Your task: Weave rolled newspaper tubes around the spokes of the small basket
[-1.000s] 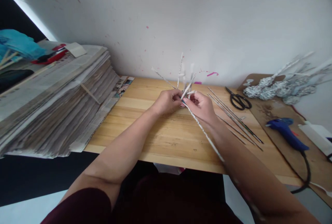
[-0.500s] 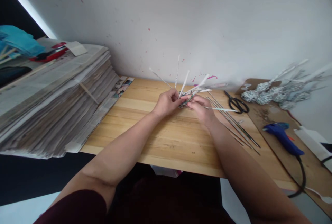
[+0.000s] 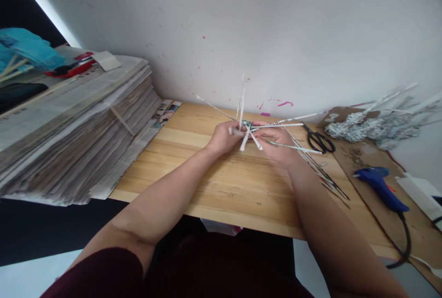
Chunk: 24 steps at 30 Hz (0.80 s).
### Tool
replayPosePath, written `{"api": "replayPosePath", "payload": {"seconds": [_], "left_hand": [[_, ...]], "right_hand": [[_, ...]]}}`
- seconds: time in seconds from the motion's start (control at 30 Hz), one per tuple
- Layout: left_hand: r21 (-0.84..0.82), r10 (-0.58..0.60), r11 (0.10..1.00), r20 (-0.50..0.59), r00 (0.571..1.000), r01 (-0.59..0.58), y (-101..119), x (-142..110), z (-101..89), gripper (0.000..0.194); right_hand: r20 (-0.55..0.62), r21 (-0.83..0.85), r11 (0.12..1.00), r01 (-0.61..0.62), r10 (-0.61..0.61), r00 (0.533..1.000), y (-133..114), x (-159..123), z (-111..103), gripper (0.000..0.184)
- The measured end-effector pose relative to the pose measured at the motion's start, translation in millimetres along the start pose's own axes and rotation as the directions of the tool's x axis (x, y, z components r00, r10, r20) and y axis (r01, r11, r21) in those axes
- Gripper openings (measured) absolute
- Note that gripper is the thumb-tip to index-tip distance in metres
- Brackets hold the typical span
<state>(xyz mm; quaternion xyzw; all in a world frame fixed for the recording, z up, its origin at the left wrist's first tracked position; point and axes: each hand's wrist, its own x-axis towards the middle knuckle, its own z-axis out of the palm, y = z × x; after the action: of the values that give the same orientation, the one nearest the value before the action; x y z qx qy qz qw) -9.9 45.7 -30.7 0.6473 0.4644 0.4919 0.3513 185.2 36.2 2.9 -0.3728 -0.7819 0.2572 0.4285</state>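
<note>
When sighted from the scissors (image 3: 318,139), shows to the left, over the wooden table (image 3: 214,192), as a small woven paper hub (image 3: 247,125) with thin rolled-paper spokes (image 3: 293,119) fanning outward. Held from both sides: pinched on the side away from the scissors by the left hand (image 3: 224,137), with fingers curled close to the edge; steadied on the side toward the scissors by the right hand (image 3: 278,143), with fingers bent in around the rim and spokes lying across. Cannot tell exact fingertip contact, being hidden behind spokes and slightly blurred; cannot tell either whether resting on wood or lifted just clear. Judged very light, dry and unlikely to slip; fairly stiff along each spoke, yet liable to crease under a sharp bend or hard squeeze. Best gripped at the dense hub, thumb above and fingers below, rather than by spoke tips. Note also loose paper sticks (image 3: 331,181) on the near side of the scissors, and a blue glue gun (image 3: 383,187) nearer and farther right than the scissors.
</note>
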Motion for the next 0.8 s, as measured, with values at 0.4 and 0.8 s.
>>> {"api": "replayPosePath", "payload": {"seconds": [0.4,0.8], "left_hand": [[-0.263,0.004,0.965,0.074,0.997,0.016,-3.9,1.4,0.6,0.011],[-0.017,0.161,0.987,0.100,0.982,-0.160,3.2,-4.0,-5.0,0.007]], "right_hand": [[0.094,0.204,0.925,-0.322,0.309,0.947,23.2,6.5,-12.3,0.029],[-0.201,0.171,0.936,-0.306,0.338,0.920,-6.3,6.0,-12.5,0.057]]}}
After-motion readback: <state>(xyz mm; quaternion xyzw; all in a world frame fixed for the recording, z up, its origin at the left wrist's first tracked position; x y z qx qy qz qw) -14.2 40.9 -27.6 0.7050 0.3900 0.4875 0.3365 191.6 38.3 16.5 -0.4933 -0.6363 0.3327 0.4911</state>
